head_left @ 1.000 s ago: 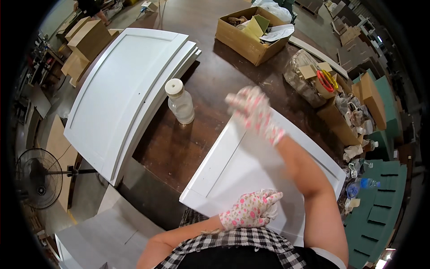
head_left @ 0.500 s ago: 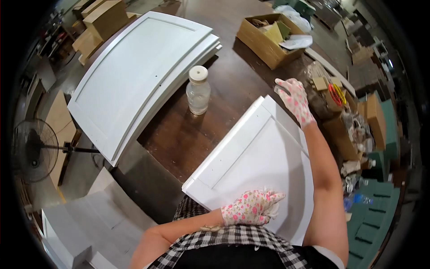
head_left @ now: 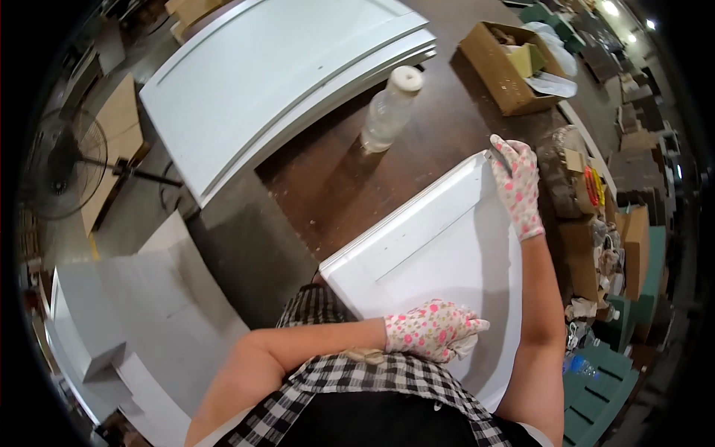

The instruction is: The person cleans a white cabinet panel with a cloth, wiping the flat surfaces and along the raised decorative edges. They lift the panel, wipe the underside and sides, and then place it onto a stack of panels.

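A white framed panel (head_left: 447,246) leans across the table edge in front of me. My right hand (head_left: 519,182), in a floral glove, is closed on a small, flat dark-grey tool (head_left: 500,160) at the panel's far corner. Whether the tool touches the edge is hard to tell. Also gloved, my left hand (head_left: 434,331) rests over the panel's near part with its fingers folded. Something whitish may be under those fingers, too hidden to name. Beyond the panel stands a clear bottle (head_left: 389,112) with a white cap, partly filled.
Several white panels (head_left: 261,82) lie stacked at the far left of the brown table (head_left: 335,197). An open cardboard box (head_left: 491,71) of scraps sits at the back right. More boxes and clutter (head_left: 596,249) line the right. A black fan (head_left: 63,164) stands left.
My right hand has come back toward me, bringing the tool from beyond the panel to its far corner. The left hand stays on the panel. The whole view has shifted.
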Demonstrator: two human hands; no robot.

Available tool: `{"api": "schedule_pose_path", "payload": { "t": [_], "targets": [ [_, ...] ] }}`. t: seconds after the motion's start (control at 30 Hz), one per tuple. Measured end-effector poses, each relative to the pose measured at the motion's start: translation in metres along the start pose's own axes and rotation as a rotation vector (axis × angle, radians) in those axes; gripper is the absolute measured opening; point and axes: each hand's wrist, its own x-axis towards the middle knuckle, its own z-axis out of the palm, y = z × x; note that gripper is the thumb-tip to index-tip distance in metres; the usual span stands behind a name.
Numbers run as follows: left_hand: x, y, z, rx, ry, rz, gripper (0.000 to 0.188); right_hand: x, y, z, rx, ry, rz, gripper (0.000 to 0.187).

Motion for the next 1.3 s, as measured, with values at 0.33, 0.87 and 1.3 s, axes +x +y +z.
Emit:
{"api": "schedule_pose_path", "payload": {
  "t": [0.33, 0.87, 1.3],
  "targets": [
    [-0.012, 0.000, 0.000, -0.247, 0.112, 0.295, 0.023, -0.038, -0.187, 0.013, 0.382, -0.403, -0.768, 0.043],
    [-0.029, -0.007, 0.006, 0.024, 0.282, 0.440, 0.021, -0.034, -0.185, 0.013, 0.501, -0.498, -0.656, 0.046],
    [-0.008, -0.006, 0.009, 0.000, 0.090, 0.178, 0.060, 0.014, -0.046, 0.013, 1.272, -0.217, 0.445, 0.030]
  ]
}}
